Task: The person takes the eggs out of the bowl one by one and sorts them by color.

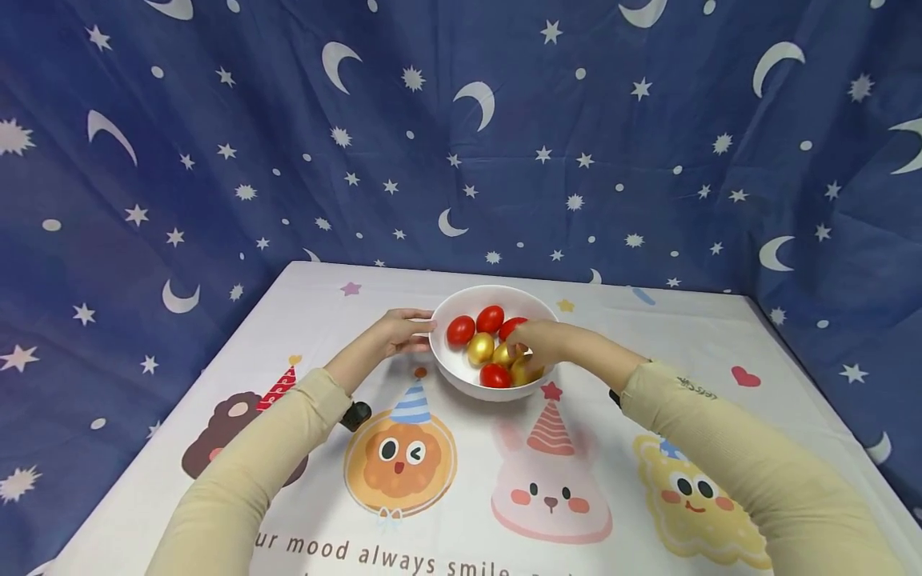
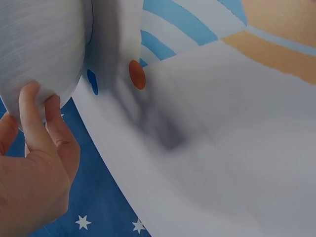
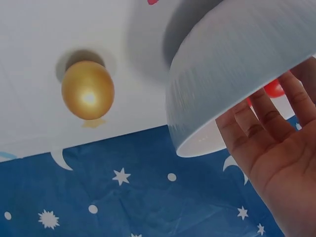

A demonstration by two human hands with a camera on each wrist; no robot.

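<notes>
A white bowl [image 1: 468, 384] on the table holds several red eggs [image 1: 461, 330] and 3 gold eggs [image 1: 480, 349]. My left hand [image 1: 400, 332] grips the bowl's left side, thumb at the rim and fingers against the outer wall [image 2: 44, 44]. From the right, my right hand [image 1: 545, 342] reaches over the rim, its fingers [image 3: 269, 116] down inside among the eggs. It partly covers two gold eggs and a red one; I cannot tell if it pinches one. Outside the bowl, another gold egg [image 3: 88, 90] lies on the cloth, not seen in the head view.
The table [image 1: 446, 496] wears a white cloth printed with cartoon figures and lettering. Behind it hangs a dark blue curtain [image 1: 403, 160] with moons and stars. A black wrist device [image 1: 356, 416] shows beside the left sleeve.
</notes>
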